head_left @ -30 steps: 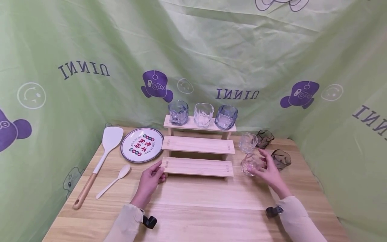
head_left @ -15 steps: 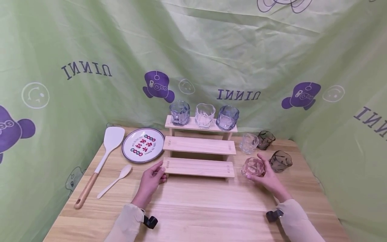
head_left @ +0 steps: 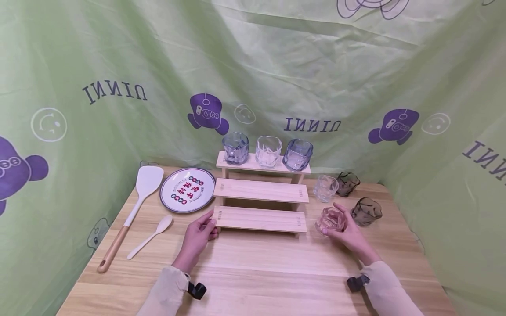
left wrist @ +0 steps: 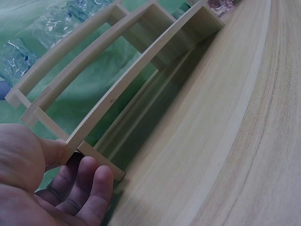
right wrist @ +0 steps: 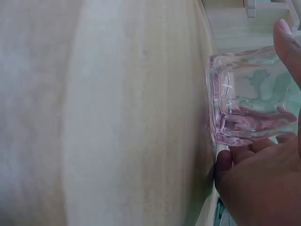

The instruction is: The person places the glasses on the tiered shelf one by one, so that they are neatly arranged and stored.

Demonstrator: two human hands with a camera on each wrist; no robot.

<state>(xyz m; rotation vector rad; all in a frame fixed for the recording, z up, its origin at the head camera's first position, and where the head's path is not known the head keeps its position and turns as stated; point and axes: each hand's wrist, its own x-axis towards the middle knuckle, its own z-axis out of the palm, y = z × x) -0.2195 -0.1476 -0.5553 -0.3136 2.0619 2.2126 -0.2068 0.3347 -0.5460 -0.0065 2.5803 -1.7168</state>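
A three-step wooden display stand (head_left: 258,219) is in the middle of the table. My left hand (head_left: 196,235) holds the left end of its lowest board; in the left wrist view the thumb is over the board (left wrist: 136,70) and the fingers curl beneath it. To the right of the stand, my right hand (head_left: 353,237) grips a pink-tinted drinking glass (head_left: 330,220) by its sides. That glass (right wrist: 249,94) stands upright, its base right at the tabletop in the right wrist view. Behind it is a clear glass (head_left: 326,188), with two smoky-brown glasses (head_left: 366,211) to its right.
On the stand's top board are two blue-grey glasses (head_left: 236,149) and a clear glass (head_left: 268,152) between them. A printed plate (head_left: 187,191), a small spoon (head_left: 150,237) and a white spatula (head_left: 130,215) with a wooden handle lie left. Green curtain (head_left: 253,66) surrounds the table.
My right hand's fingers have come lower and closer around the pink glass, which has shifted slightly toward me. The left hand stays on the stand's end.
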